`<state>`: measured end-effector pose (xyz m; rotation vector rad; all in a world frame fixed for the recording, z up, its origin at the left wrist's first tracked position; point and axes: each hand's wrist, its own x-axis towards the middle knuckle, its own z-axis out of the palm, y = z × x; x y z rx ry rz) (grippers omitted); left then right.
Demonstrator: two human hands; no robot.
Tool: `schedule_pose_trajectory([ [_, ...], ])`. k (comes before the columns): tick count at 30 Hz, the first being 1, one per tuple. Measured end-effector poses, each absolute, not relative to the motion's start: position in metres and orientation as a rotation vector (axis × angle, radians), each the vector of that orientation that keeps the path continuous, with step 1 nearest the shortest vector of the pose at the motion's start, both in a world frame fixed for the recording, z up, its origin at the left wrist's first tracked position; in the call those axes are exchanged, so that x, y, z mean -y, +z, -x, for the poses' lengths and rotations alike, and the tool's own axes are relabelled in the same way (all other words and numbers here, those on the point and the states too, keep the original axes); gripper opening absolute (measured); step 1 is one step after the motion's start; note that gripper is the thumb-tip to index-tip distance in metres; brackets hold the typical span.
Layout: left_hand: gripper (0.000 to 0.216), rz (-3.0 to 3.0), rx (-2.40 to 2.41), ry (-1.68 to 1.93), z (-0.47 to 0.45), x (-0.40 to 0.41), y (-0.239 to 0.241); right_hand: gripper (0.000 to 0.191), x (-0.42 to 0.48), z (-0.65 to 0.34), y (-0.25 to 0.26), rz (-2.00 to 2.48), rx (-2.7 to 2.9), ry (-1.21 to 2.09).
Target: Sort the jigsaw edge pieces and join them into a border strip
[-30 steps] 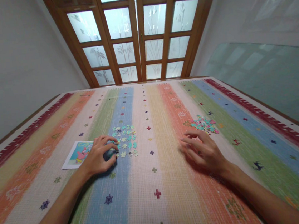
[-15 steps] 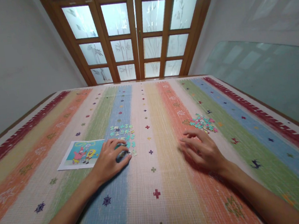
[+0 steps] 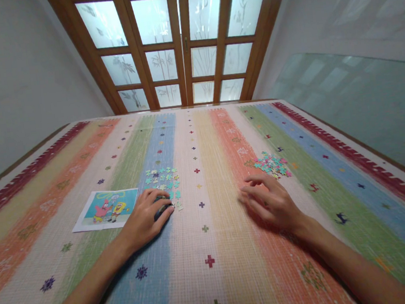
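Note:
My left hand (image 3: pixel 148 212) rests on the cloth beside loose rows of jigsaw pieces (image 3: pixel 164 177). Its fingers are curved and apart from the thumb, with fingertips at the near pieces; a dark patch shows between them, and I cannot make out what it is. Just left of this hand lies a printed cartoon picture (image 3: pixel 110 209), its right corner partly covered. On the right, my right hand (image 3: pixel 270 205) hovers or rests over the orange stripe with loosely bent, spread fingers, somewhat blurred, and no piece visible in them. Beyond it sits a heap of jigsaw pieces (image 3: pixel 272 163).
A striped tablecloth (image 3: pixel 205 244) with small printed motifs covers the table. Past the far edge stand wooden doors with frosted panes (image 3: pixel 163 66). A glass panel (image 3: pixel 357 100) leans along the right wall.
The whole view has shifted slightly, so everything appears a little further left. Both hands stay in nearly the same place over the cloth, and the pieces look unmoved.

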<state>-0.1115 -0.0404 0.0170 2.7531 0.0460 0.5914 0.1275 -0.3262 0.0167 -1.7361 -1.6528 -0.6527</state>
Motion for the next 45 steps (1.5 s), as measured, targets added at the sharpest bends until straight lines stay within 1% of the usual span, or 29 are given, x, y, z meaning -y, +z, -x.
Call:
schedule_pose_trajectory([
  [6, 0.026, -2.821, -0.034, 0.642, 0.111, 0.039, 0.017, 0.013, 0.326, -0.128, 0.016, 1.749, 1.676, -0.669],
  [14, 0.018, -2.672, -0.038, 0.728, 0.109, 0.056, 0.024, 0.016, 0.322, -0.117, 0.022, 1.681, 1.675, -0.529],
  [20, 0.015, -2.441, 0.13, 0.67, 0.109, 0.101, 0.026, 0.016, 0.318, -0.084, 0.032, 1.6, 1.736, -0.109],
  [23, 0.016, -2.324, 0.237, 0.642, 0.11, 0.124, 0.024, 0.023, 0.316, -0.066, 0.034, 1.437, 1.78, 0.145],
  [24, 0.016, -2.296, 0.259, 0.63, 0.111, 0.129, 0.023, 0.023, 0.315, -0.061, 0.034, 1.366, 1.798, 0.183],
  [28, 0.02, -2.207, 0.303, 0.599, 0.114, 0.142, 0.023, 0.011, 0.313, -0.049, 0.028, 1.276, 1.818, 0.172],
  [35, 0.021, -2.156, 0.244, 0.573, 0.115, 0.144, 0.025, 0.014, 0.313, -0.046, 0.022, 1.281, 1.79, 0.198],
  [40, 0.021, -2.127, 0.23, 0.577, 0.115, 0.141, 0.022, 0.015, 0.313, -0.046, 0.022, 1.286, 1.626, 0.231],
  [45, 0.024, -2.169, 0.277, 0.57, 0.115, 0.138, 0.022, 0.011, 0.315, -0.046, 0.022, 1.35, 1.474, 0.398],
])
